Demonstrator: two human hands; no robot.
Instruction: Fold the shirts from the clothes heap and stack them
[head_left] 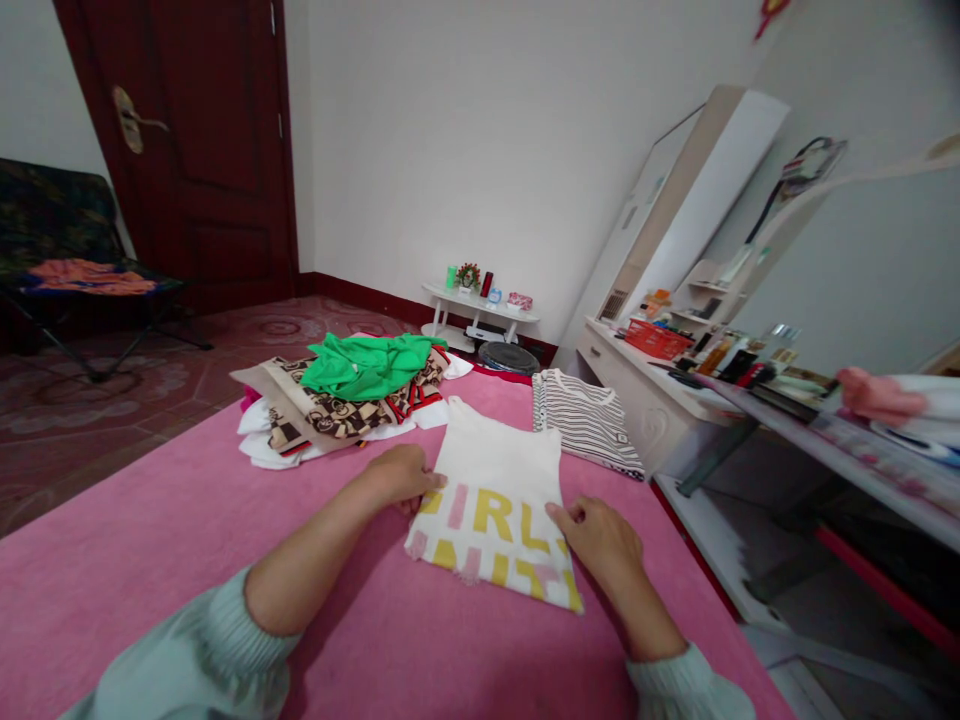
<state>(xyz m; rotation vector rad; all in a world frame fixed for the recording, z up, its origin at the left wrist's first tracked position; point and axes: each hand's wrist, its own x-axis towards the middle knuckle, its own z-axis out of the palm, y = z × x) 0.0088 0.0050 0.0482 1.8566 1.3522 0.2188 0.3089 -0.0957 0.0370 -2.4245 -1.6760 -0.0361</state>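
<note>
A white shirt (499,460) with yellow and pink lettering lies folded on the pink bed cover (360,610). My left hand (401,475) pinches its left edge between thumb and fingers. On the opposite edge, my right hand (596,530) is closed with thumb and forefinger on the fabric. The shirt's lower edge, with pink fringe, faces me. Just beyond it to the right rests a folded striped shirt (581,415). Further left is a heap of clothes, with a green garment (371,365) on top of a brown patterned garment (345,415).
A dressing table (637,370) with a red basket (658,339) and bottles stands along the right side. Past the bed's far edge are a low white table (480,300) and a round black object (508,356). A folding chair (75,280) holds orange cloth at left.
</note>
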